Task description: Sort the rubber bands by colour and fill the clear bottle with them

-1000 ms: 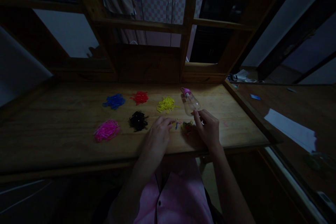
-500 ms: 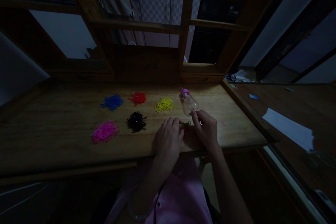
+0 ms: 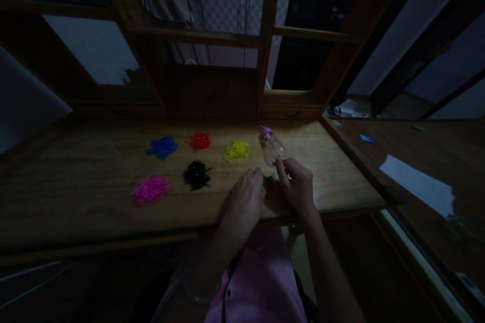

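My left hand and my right hand rest close together at the desk's near edge, fingers curled over a small mixed pile of coloured bands, mostly hidden. What each hand grips is too dark to name. A clear plastic bottle with a pink cap lies just beyond my right fingertips. Sorted heaps lie to the left: yellow, red, blue, black and pink.
The wooden desk backs onto a dark shelf unit. A lower side surface on the right carries a white sheet of paper. My pink shirt shows below the desk edge.
My left hand slid right, covering the small loose bands and closing in on my right hand. The right hand and the bottle have barely moved.
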Tool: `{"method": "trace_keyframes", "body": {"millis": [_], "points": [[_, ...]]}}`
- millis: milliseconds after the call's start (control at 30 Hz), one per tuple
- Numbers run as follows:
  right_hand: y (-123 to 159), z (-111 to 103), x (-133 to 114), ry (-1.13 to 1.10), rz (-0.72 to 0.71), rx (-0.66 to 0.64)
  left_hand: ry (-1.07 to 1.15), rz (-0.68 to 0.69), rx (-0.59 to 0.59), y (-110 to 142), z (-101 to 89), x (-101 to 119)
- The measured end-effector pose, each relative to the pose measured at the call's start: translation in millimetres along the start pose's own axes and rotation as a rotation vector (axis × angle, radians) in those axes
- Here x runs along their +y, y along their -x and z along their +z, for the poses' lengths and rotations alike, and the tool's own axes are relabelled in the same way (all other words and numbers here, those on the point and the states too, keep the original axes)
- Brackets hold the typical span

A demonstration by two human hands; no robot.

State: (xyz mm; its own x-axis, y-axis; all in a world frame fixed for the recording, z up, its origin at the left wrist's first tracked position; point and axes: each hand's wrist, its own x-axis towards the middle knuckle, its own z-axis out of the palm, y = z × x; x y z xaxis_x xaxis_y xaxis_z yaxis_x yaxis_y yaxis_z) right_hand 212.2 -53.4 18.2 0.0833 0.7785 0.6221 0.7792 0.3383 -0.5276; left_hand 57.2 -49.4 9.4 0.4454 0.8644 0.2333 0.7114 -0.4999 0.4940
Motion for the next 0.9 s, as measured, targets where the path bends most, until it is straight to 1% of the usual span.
{"method": "trace_keyframes", "body": {"millis": [100, 233, 400, 533, 667, 833, 900], "points": [[0, 0, 0, 0.005, 0.005, -0.008, 0.012, -0.015, 0.013, 0, 0.5, -1], [0, 0, -1, 0.013, -0.005, -0.004, 0.079, -0.068, 0.010, 0, -3.6, -7], [0, -1, -1, 0.008, 0.005, -0.010, 0.153, -0.130, 0.015, 1, -17.2, -12], [0, -1, -1, 0.009, 0.008, -0.012, 0.142, -0.157, 0.059, 1, -29.0, -6], [0, 0, -1, 0.010, -0.003, 0.005, 0.148, -0.168, 0.080, 0, -35.2, -4], [0, 0, -1, 0.001, -0.009, -0.002, 0.105, -0.199, 0.122, 5, -42.0, -18], [0, 0, -1, 0.002, -0.011, -0.007, 0.063, -0.187, 0.131, 9, -46.1, -25]]}}
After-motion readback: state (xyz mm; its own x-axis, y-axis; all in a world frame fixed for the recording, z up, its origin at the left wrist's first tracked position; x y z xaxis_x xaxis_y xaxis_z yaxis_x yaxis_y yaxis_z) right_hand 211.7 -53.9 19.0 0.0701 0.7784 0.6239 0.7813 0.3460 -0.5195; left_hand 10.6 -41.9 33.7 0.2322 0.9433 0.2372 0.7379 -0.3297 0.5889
